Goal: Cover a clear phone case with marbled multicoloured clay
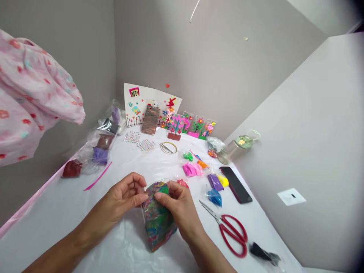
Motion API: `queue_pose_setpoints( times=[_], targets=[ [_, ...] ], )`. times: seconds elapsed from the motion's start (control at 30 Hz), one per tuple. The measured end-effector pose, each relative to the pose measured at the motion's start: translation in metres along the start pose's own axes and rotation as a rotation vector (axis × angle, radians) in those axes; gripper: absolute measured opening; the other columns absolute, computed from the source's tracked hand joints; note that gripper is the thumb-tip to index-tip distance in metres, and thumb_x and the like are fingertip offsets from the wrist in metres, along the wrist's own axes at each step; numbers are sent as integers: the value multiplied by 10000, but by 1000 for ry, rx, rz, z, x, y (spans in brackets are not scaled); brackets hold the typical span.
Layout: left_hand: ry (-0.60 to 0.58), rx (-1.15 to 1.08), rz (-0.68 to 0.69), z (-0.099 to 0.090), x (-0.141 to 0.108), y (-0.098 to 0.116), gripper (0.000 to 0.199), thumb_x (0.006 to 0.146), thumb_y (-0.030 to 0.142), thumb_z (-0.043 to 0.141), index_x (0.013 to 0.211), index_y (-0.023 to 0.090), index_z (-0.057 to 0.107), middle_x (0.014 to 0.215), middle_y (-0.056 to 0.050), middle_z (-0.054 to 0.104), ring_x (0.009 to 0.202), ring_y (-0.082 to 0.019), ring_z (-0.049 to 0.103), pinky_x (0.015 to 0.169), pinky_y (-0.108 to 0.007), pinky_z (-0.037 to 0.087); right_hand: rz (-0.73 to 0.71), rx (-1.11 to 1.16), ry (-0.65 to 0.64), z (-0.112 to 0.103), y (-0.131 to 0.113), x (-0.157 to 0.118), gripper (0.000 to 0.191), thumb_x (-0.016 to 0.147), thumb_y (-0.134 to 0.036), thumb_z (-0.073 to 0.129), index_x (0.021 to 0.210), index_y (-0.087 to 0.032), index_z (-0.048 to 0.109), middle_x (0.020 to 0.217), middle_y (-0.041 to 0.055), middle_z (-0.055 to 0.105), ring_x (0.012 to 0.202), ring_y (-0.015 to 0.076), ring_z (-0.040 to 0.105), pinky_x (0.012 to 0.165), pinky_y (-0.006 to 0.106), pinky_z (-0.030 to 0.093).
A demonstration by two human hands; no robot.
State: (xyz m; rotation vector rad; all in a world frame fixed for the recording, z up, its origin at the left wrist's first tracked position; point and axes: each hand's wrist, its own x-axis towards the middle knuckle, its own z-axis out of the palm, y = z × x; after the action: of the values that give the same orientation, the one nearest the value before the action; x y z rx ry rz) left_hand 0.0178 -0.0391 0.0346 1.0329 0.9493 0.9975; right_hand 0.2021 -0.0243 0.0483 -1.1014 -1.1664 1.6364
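Note:
A flat piece that looks like a phone case covered in swirled multicoloured clay [159, 222] is held upright and slightly tilted above the white table. My left hand [126, 195] pinches its upper left edge between thumb and fingers. On the other side, my right hand [179, 203] grips it with the thumb on the front face and the fingers behind. Clear edging shows along the piece's left side. Just behind my right hand lies a red clay packet [182, 183], partly hidden.
Red-handled scissors [231, 231], a black phone [236, 184], and a purple clay packet [215, 182] lie to the right, near a bottle [236, 149]. A brown phone case [150, 120] leans at the back. Bagged clay [100, 155] lines the left edge beside a pink strip [98, 176].

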Motion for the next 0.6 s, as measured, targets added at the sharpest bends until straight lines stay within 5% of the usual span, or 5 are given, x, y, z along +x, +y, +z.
queue_pose_setpoints(
  times=[0.1, 0.2, 0.43, 0.6],
  targets=[
    [-106, 95, -37, -4, 3, -1, 333, 809, 431, 742, 1046, 254, 587, 784, 54, 514, 780, -155, 517, 735, -269, 400, 28, -67, -49, -5, -3, 0, 351, 662, -411, 849, 678, -153, 611, 627, -26, 586, 562, 99, 479, 549, 225, 366],
    [-184, 217, -40, -5, 3, 0, 264, 849, 467, 673, 884, 210, 627, 779, 32, 536, 780, -171, 507, 716, -276, 381, 46, -149, -116, -7, -7, -2, 378, 672, -429, 843, 692, -142, 597, 631, -33, 539, 575, 90, 436, 533, 217, 326],
    [-216, 281, -37, -4, 3, 2, 310, 890, 486, 606, 780, 199, 565, 736, 39, 500, 730, -157, 453, 676, -263, 349, 55, -218, -187, -11, -11, -5, 374, 806, -476, 708, 718, -135, 582, 640, -32, 488, 579, 86, 395, 525, 221, 287],
    [-226, 335, -39, -3, 4, -1, 256, 889, 436, 601, 797, 199, 569, 719, 49, 488, 705, -148, 442, 647, -251, 333, 43, -210, -225, -8, -13, -5, 395, 700, -452, 822, 804, -132, 616, 731, -15, 557, 657, 109, 472, 594, 231, 368]
  ],
)
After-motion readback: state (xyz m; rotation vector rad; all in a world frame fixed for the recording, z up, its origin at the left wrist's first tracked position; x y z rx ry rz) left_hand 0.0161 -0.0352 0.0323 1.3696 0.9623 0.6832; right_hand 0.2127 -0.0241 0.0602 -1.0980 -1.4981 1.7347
